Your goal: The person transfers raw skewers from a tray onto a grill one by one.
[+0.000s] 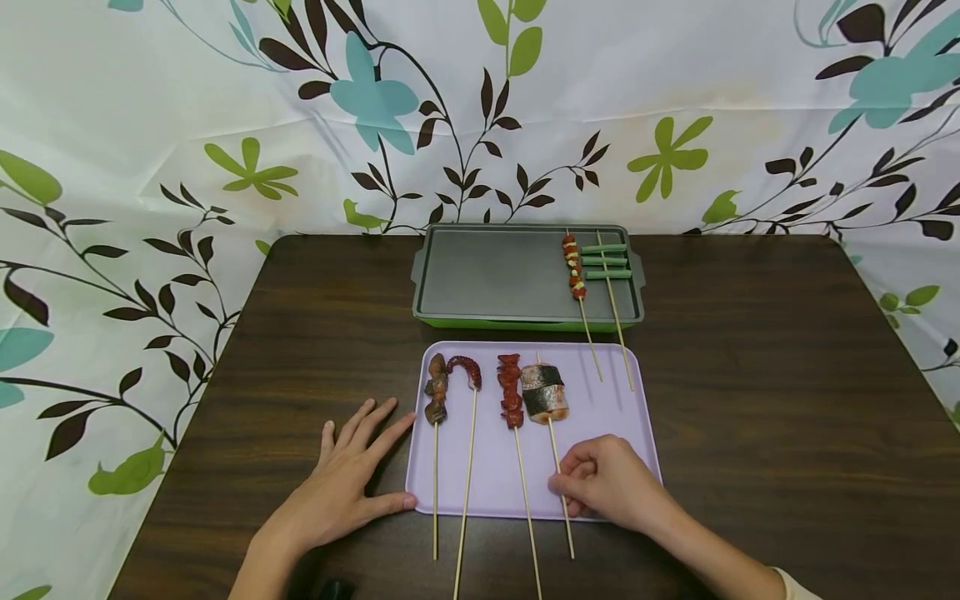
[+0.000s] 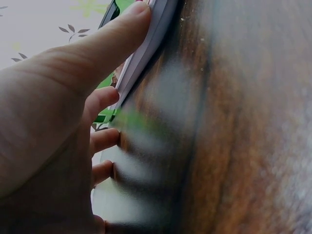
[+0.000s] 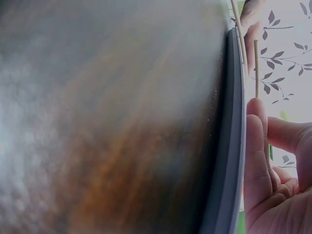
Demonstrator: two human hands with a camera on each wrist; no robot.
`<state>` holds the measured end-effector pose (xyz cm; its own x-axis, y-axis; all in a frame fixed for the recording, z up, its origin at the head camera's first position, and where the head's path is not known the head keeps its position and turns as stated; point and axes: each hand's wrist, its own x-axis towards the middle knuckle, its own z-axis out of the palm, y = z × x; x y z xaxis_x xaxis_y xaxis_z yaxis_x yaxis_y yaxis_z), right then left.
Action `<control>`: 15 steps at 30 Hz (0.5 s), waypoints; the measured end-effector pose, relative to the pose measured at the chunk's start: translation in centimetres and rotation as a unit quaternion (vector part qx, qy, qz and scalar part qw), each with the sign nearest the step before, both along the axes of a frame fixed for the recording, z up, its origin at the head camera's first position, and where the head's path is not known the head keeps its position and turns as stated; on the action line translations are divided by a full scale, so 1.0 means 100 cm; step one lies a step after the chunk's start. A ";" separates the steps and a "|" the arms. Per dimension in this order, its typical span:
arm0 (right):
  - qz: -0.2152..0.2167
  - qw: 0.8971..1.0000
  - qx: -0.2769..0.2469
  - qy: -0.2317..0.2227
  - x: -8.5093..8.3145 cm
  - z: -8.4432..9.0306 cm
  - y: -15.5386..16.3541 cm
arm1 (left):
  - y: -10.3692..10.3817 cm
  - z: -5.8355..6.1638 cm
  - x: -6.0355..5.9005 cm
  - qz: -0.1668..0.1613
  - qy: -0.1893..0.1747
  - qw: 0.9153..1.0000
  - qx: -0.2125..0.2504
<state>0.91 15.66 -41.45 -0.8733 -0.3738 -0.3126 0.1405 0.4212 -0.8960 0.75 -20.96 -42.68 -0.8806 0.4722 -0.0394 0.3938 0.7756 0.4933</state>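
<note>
My right hand (image 1: 611, 483) pinches the stick of a skewer (image 1: 545, 392) with dark-skinned, pale-sided pieces that look like fish. The stick (image 3: 256, 68) also shows between thumb and fingers in the right wrist view. Beneath it lies a lilac tray (image 1: 607, 417). Left of that skewer lie a red meat skewer (image 1: 511, 392), a curled dark-red tentacle skewer (image 1: 467, 367) and a brown chunky skewer (image 1: 436, 390), their sticks reaching past the tray's front edge. My left hand (image 1: 345, 475) rests with spread fingers at the tray's left side, its thumb (image 2: 122, 29) touching the rim.
Behind the tray stands a grey griddle (image 1: 495, 275) with a green base. On its right end lie a red-and-white skewer (image 1: 573, 267) and a skewer of green pieces (image 1: 606, 262), sticks overhanging the tray. A patterned cloth (image 1: 450, 108) hangs behind the dark wooden table (image 1: 750, 375).
</note>
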 end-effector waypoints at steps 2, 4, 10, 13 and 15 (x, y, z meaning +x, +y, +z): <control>-0.003 1.000 -0.004 -0.003 0.001 0.001 0.000 | 0.000 -0.001 0.000 0.001 -0.004 1.000 -0.003; -0.006 1.000 -0.007 -0.008 0.001 0.002 0.000 | 0.000 -0.002 0.000 0.002 -0.007 1.000 -0.005; -0.013 0.999 -0.022 -0.020 0.004 0.003 0.002 | 0.000 -0.001 0.000 0.003 -0.009 1.000 -0.003; -0.012 0.999 -0.025 -0.020 0.005 0.005 0.004 | 0.000 -0.001 0.000 0.003 -0.012 1.000 -0.002; -0.011 0.999 -0.025 -0.017 0.005 0.006 0.005 | 0.000 -0.001 0.000 0.003 -0.013 1.000 -0.002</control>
